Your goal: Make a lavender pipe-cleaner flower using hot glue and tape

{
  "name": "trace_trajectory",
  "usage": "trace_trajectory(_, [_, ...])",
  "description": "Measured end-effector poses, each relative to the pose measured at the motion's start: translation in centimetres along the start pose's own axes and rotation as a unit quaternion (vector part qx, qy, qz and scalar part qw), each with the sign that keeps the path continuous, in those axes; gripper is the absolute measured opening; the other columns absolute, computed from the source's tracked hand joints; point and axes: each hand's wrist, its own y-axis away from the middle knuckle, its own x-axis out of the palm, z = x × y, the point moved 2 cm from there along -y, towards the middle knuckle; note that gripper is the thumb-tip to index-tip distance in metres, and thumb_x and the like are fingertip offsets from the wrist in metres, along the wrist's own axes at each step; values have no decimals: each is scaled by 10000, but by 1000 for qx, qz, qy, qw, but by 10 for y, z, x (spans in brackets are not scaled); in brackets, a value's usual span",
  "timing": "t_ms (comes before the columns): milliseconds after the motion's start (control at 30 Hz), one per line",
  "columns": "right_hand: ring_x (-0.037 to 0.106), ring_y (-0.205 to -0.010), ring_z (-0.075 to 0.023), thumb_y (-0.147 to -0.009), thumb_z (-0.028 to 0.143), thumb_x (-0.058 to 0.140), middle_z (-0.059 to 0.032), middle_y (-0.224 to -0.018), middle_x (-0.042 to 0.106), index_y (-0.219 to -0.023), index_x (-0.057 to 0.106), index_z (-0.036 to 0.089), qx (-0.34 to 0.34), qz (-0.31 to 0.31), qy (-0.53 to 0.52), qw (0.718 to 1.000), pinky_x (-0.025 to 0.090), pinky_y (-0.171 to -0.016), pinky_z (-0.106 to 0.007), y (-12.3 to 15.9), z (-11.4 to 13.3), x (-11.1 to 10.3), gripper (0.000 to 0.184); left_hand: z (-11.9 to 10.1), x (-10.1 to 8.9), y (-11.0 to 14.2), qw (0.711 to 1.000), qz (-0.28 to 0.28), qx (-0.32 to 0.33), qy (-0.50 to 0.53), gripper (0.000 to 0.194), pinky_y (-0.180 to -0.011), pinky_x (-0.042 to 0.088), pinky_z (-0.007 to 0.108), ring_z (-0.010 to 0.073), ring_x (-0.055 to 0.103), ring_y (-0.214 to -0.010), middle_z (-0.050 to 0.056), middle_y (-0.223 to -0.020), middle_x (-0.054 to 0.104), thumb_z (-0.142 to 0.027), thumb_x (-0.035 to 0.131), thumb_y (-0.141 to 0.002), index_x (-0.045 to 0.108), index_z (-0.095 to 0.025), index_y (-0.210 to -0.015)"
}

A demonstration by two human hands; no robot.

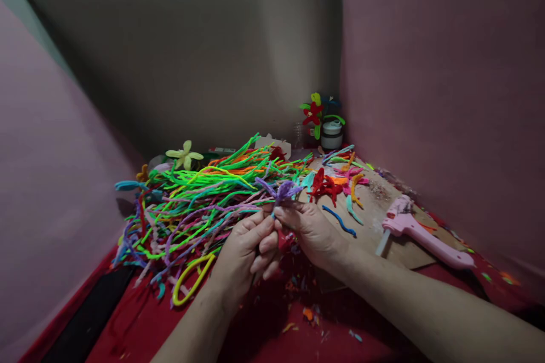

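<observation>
Both hands meet at the middle of the view around a purple pipe-cleaner flower point(284, 190), whose looped petals stick up above the fingertips. My left hand point(249, 244) is closed, pinching the base of the flower from below, with the other fingers curled. My right hand point(313, 232) pinches the same base between thumb and forefinger from the right. What lies between the fingertips is mostly hidden. Just behind and left of the hands spreads a big heap of pipe cleaners point(213, 181) in green, orange, purple and other colours.
A pink hot glue gun point(430, 238) lies at the right on a brown board point(370, 221). A blue pipe-cleaner piece point(339, 221) and red petals point(324, 187) are near my right hand. A pale yellow flower point(184, 155) and a small jar point(331, 134) stand behind. Scraps dot the red cloth point(272, 334).
</observation>
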Motion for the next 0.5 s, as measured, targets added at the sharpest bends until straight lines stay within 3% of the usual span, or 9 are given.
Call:
trace_trajectory(67, [579,-620,-127,-643,280,738,-10,-697,666,-784,692,154,-18,-15,-12,1000,458,-664,-282,0,1,1,195,0,0,1,996,-23,15,-81,218,-320,294,168,20,209,-297,-94,-480,379,-360,498,-844,484,-175,-730])
trace_trajectory(133, [575,-639,-123,-641,246,736,-3,-722,674,-762,694,165,-47,-32,-16,998,453,-684,-275,0,3,2,152,0,0,1,969,-70,69,-225,240,-368,291,174,46,311,-353,-72,-500,401,-357,486,-847,458,-182,-685])
trace_trajectory(233, [556,-639,-115,-612,223,750,11,-685,667,-713,692,168,-65,-64,-24,996,438,-691,-257,1,4,3,129,2,0,3,855,-147,198,-456,118,-505,372,210,103,497,-528,-17,-641,536,-295,494,-831,531,-188,-801])
trace_trajectory(300, [542,-630,-115,-600,232,755,14,-657,658,-706,694,166,-52,-81,-32,995,432,-684,-255,2,2,3,139,6,-1,4,780,-175,253,-546,120,-564,388,232,123,535,-583,6,-730,589,-261,489,-824,549,-194,-904])
trace_trajectory(333, [536,-626,-115,-599,240,755,14,-654,655,-710,697,167,-46,-86,-35,995,431,-687,-258,2,0,4,145,7,-2,4,756,-182,266,-569,120,-559,381,234,121,525,-559,3,-715,586,-251,478,-827,551,-195,-903])
trace_trajectory(400, [528,-627,-115,-602,256,753,15,-654,649,-713,702,167,-35,-84,-34,995,427,-707,-268,3,-2,5,151,9,-5,4,741,-188,277,-583,108,-524,353,227,104,462,-485,-24,-619,530,-241,455,-838,551,-194,-836])
trace_trajectory(433, [524,-634,-116,-601,261,754,18,-647,641,-710,705,167,-33,-82,-30,996,424,-721,-271,3,-3,5,152,9,-6,4,749,-188,273,-574,119,-517,346,221,96,436,-470,-34,-587,499,-240,448,-843,552,-193,-805])
trace_trajectory(500, [517,-664,-116,-600,270,756,25,-634,619,-705,707,164,-39,-71,-17,997,411,-746,-268,2,-3,6,157,9,-8,3,798,-182,247,-519,144,-506,338,208,85,405,-475,-41,-576,468,-262,454,-848,554,-191,-774])
